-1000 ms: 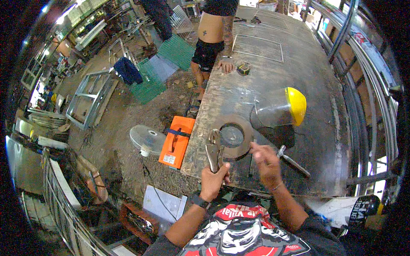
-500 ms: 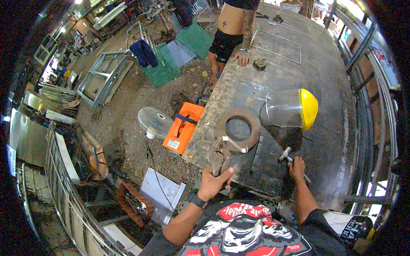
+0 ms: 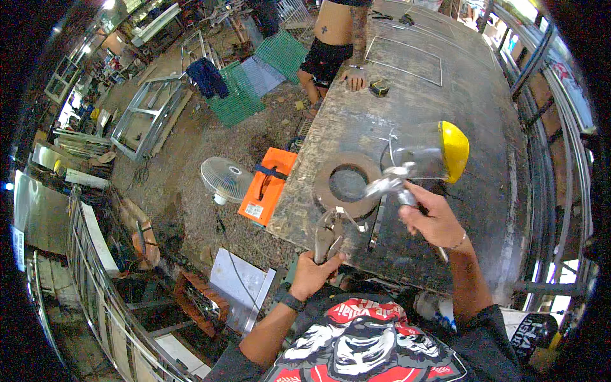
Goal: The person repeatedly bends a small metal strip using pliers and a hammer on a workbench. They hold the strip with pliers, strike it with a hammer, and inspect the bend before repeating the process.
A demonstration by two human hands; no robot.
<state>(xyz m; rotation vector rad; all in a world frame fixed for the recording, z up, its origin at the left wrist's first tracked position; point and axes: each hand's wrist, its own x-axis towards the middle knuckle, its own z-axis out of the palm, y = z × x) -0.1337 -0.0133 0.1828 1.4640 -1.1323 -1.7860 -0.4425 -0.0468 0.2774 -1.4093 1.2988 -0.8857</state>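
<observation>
Two hands are shown at work in the head view, both kept above the near edge of a worn table (image 3: pixel 480 95). By the left hand (image 3: pixel 312 275), locking pliers (image 3: pixel 328 237) are held upright, its grip closed firmly round their handles. A small, pale bent strip (image 3: pixel 362 226) is seen at the pliers' jaws, beside the near rim of a thick brown ring (image 3: pixel 326 181) that is laid flat on the table. By the right hand (image 3: pixel 436 218), a hammer (image 3: pixel 390 181) is held, its grip wrapped round the handle; the shiny head is raised over the ring's right side and slightly blurred. Behind the hammer, a face shield (image 3: pixel 454 151) with a yellow crown is set on the table. Farther off, a tape measure (image 3: pixel 379 88) is placed near a co-worker's hand (image 3: pixel 354 78), which is rested on the table's left edge. Beside that edge, an orange case (image 3: pixel 270 181) is seen next to a fan (image 3: pixel 223 177).
</observation>
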